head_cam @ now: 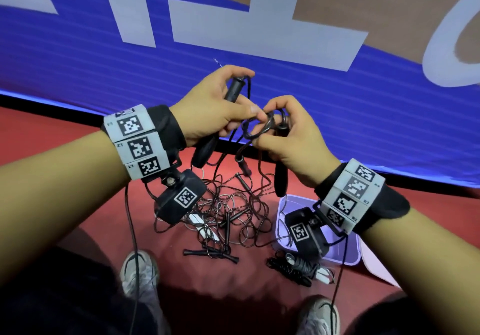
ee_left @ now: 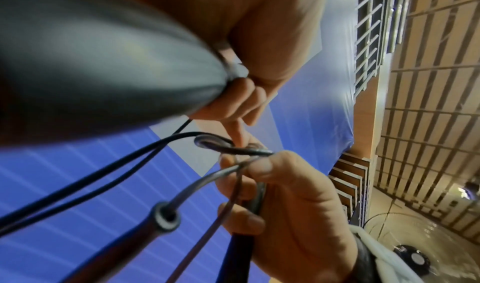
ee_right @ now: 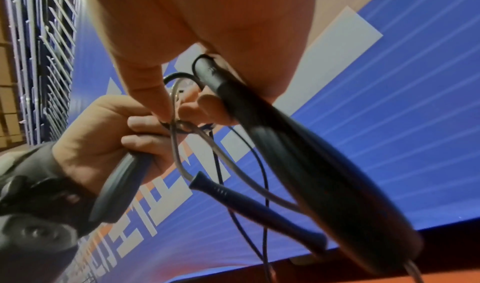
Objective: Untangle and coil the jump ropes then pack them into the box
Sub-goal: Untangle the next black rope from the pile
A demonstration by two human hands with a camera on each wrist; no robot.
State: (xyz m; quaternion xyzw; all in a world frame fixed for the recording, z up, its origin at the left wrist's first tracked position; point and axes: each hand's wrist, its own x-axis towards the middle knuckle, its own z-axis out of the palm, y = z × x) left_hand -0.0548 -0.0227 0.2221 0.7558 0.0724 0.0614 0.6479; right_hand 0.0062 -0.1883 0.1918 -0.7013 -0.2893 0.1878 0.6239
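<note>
My left hand (head_cam: 207, 106) curls around a black jump rope handle (head_cam: 235, 89); my right hand (head_cam: 288, 137) grips another handle (head_cam: 280, 178) and pinches the knotted cord (head_cam: 259, 126) between us. Below, the tangled ropes (head_cam: 228, 212) lie on the red floor (head_cam: 78, 168), the lilac box (head_cam: 350, 254) just right.

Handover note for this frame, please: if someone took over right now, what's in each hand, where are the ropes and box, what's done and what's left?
Left hand: grips a black handle, thumb at the knot.
Right hand: pinches the knot, another handle in its palm.
Tangled ropes lie on the red floor; lavender box to their right; coiled bundle beside the box.
Done: that one bundle. Left: undo knot, untangle, coil, pack.
</note>
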